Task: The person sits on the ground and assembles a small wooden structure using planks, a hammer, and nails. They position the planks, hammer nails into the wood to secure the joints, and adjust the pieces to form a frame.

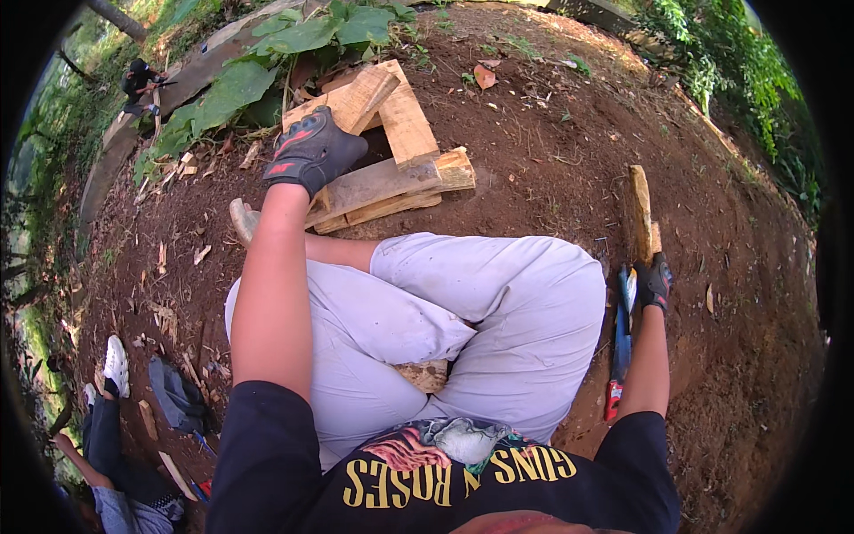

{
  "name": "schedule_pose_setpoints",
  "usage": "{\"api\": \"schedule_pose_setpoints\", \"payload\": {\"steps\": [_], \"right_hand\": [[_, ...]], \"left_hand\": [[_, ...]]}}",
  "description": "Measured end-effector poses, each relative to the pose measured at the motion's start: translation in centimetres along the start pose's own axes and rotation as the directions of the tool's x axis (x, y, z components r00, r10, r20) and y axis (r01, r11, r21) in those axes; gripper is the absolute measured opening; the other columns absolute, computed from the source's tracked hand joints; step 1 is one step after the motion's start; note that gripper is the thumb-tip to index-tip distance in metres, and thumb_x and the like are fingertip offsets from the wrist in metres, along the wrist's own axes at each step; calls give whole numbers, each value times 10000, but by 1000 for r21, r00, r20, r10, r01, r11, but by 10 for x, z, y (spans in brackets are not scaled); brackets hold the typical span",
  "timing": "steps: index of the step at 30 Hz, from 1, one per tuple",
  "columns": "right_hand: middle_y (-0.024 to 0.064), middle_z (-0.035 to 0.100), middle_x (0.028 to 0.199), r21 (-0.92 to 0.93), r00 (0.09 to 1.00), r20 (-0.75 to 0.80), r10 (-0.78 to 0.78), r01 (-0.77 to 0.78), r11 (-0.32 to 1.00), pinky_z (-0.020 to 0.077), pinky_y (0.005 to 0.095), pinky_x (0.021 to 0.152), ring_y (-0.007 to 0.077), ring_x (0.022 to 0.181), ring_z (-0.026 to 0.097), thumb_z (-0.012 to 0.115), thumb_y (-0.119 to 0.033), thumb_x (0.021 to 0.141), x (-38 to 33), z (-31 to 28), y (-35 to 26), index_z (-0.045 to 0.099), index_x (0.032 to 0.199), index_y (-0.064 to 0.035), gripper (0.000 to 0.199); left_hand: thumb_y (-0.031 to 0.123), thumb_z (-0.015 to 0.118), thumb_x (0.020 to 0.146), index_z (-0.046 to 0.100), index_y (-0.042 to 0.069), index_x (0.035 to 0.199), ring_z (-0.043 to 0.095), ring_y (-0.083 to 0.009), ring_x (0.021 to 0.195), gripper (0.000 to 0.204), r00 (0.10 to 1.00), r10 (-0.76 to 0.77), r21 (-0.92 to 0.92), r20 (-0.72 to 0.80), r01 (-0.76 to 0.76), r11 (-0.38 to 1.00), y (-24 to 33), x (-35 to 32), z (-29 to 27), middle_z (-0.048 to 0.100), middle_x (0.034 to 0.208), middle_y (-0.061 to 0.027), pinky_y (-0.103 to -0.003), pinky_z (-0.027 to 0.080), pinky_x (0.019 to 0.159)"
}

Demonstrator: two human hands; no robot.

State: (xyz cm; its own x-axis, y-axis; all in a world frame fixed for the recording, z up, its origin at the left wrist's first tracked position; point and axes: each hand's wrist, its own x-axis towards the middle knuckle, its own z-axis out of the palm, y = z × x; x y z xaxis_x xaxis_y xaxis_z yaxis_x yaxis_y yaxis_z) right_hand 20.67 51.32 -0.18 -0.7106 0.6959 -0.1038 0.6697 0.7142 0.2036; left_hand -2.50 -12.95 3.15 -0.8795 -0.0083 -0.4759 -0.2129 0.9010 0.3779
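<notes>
I sit on bare brown earth with my knees bent, in pale trousers. My left hand (311,149), in a black glove with red marks, rests on a rough frame of wooden planks (391,133) in front of me, fingers spread over one plank. My right hand (655,281), also gloved, grips the lower end of a narrow upright piece of wood (640,209) at my right side. A blue-handled tool with a red end (619,347) lies on the ground just beside that arm.
Large green leaves (240,84) grow behind the planks. Wood chips litter the soil at left. Another person's legs with white shoes (114,365) show at lower left, and a distant person in black (138,80) stands at upper left. Shrubs (738,71) border the right.
</notes>
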Motion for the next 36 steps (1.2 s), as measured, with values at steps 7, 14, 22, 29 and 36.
{"api": "schedule_pose_setpoints", "payload": {"steps": [7, 14, 22, 29, 36], "right_hand": [[109, 762, 1111, 784, 910, -414, 1, 356, 509, 579, 452, 883, 286, 1019, 735, 818, -322, 966, 19, -132, -99, 686, 1172, -13, 394], [130, 723, 1199, 951, 988, 3, -156, -51, -306, 649, 436, 814, 259, 1034, 742, 782, -17, 940, -45, -138, -252, 640, 1283, -9, 372], [155, 704, 1250, 767, 861, 356, -362, -491, -413, 574, 530, 1046, 343, 1192, 675, 717, -111, 1007, -97, -58, -323, 661, 1307, 6, 327], [167, 687, 1246, 715, 766, 436, -472, -614, -335, 568, 512, 1033, 348, 1211, 661, 728, -121, 1024, -102, 8, -358, 619, 1314, -24, 324], [122, 711, 1294, 937, 864, 126, -487, 58, 345, 558, 404, 1038, 255, 1209, 681, 769, -112, 993, -106, 22, -362, 608, 1430, -37, 471]], "left_hand": [[379, 732, 766, 692, -33, 1273, 746, -432, 1092, 654, 992, 44, -175, -122, -65, 982, -6, 1, -1, 761, 1135, -286, -464, 582, 945], [414, 752, 818, 733, 17, 1299, 732, -430, 1158, 623, 992, 28, -197, -125, -53, 979, -14, 6, -3, 750, 1233, -274, -469, 583, 997], [497, 760, 792, 724, -20, 1295, 728, -374, 1181, 722, 995, -95, 42, 5, 95, 995, -50, -8, -1, 734, 1304, -247, -438, 573, 1023], [510, 860, 699, 638, 21, 1414, 685, -363, 1277, 894, 957, 24, 268, 290, -106, 958, -36, -42, -12, 693, 1414, -204, -432, 550, 1089], [501, 857, 718, 534, -6, 1506, 642, -409, 1316, 990, 922, 356, 165, 152, -379, 911, -35, -77, -35, 630, 1465, -249, -465, 519, 1121]]}}
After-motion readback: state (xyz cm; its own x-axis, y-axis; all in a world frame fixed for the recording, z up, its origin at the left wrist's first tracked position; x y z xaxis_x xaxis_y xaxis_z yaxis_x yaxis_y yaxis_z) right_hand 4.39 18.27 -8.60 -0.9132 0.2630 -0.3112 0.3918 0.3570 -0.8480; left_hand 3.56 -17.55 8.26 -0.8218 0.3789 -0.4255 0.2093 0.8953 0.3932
